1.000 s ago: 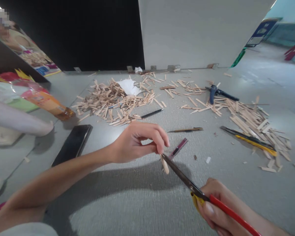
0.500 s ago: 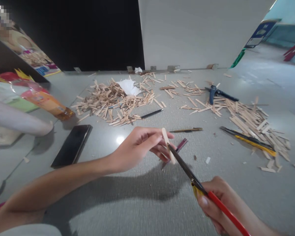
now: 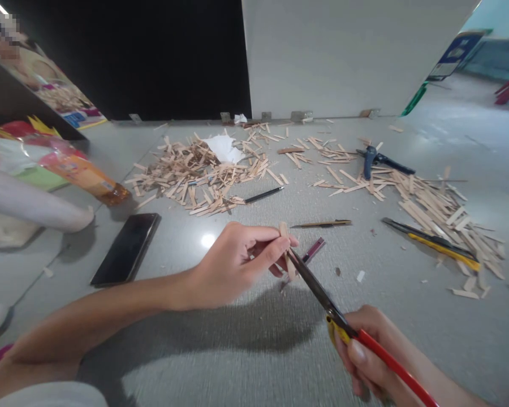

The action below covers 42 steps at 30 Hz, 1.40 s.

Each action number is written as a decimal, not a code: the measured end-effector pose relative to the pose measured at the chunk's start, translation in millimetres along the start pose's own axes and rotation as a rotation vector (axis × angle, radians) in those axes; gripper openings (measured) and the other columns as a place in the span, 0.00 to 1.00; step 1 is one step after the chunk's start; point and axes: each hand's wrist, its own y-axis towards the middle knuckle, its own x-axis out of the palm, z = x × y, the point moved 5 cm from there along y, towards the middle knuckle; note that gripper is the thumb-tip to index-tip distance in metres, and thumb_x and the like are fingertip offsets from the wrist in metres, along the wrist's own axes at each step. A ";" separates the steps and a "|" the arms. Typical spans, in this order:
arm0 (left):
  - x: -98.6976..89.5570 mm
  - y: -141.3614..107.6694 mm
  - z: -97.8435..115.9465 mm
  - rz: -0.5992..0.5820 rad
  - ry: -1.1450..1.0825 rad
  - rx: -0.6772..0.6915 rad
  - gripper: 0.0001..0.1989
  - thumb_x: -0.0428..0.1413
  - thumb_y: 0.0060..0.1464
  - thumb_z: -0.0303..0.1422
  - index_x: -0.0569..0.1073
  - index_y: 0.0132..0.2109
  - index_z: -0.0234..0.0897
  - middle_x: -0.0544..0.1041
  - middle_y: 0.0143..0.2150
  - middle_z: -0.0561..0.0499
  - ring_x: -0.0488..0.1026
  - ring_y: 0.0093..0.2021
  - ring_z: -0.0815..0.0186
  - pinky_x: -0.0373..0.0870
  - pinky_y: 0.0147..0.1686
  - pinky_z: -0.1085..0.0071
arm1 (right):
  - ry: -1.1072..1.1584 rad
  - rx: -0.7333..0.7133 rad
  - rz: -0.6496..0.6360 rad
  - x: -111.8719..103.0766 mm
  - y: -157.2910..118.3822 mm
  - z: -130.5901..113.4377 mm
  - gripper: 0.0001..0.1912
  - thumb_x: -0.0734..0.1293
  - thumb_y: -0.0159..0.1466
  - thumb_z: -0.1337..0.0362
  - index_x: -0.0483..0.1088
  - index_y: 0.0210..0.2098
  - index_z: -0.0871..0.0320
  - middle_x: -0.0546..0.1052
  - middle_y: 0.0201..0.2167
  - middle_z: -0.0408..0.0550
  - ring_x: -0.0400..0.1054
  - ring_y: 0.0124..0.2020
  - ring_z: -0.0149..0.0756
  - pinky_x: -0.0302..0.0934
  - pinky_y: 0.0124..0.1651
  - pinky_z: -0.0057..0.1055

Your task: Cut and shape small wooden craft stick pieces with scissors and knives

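Observation:
Between the thumb and fingers of my left hand (image 3: 241,254) is a small wooden craft stick (image 3: 284,229), held raised above the grey surface. My right hand (image 3: 371,345) grips red-and-yellow-handled scissors (image 3: 316,285). The tips of the blades meet the stick near its middle, just beside my left thumb; how far they are parted is hard to see. Below and behind the stick, a purple cutter-like tool (image 3: 314,250) lies partly hidden by my left fingers. A slim craft knife (image 3: 322,224) rests a little farther away.
A phone (image 3: 127,249) lies left of my hand. Beyond are a large heap of cut stick pieces (image 3: 182,169), white paper (image 3: 224,148) and a black pen (image 3: 263,195). A yellow-black utility knife (image 3: 432,244) and dark blue clippers (image 3: 370,161) lie right. An upright panel (image 3: 322,62) stands behind.
My left thumb has shifted up and right along the stick, closing more firmly over it. The stick has turned slightly, and the scissors have dipped a little left, still at the stick.

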 end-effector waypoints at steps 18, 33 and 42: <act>0.6 0.7 -2.1 -0.010 -0.036 -0.042 0.14 0.55 0.73 0.32 0.81 0.39 0.32 0.88 0.34 0.47 0.86 0.31 0.68 0.84 0.33 0.80 | -0.063 -0.170 -0.107 5.2 16.8 13.3 0.38 0.55 0.69 0.24 0.53 0.25 0.50 0.53 0.17 0.32 0.53 0.12 0.23 0.53 0.14 0.21; -2.7 3.0 4.3 -0.105 0.120 0.047 0.18 0.53 0.75 0.32 0.79 0.34 0.35 0.87 0.31 0.49 0.86 0.32 0.67 0.80 0.32 0.78 | -0.052 -0.021 -0.114 4.4 7.9 -6.4 0.40 0.57 0.69 0.24 0.55 0.21 0.51 0.59 0.12 0.35 0.48 0.13 0.22 0.41 0.17 0.26; -8.7 6.4 11.2 -0.213 0.200 0.029 0.17 0.53 0.74 0.31 0.81 0.37 0.34 0.85 0.31 0.49 0.81 0.28 0.68 0.77 0.31 0.77 | -0.026 0.062 -0.169 4.5 3.7 1.4 0.43 0.55 0.63 0.17 0.56 0.22 0.51 0.53 0.13 0.32 0.47 0.14 0.23 0.41 0.19 0.27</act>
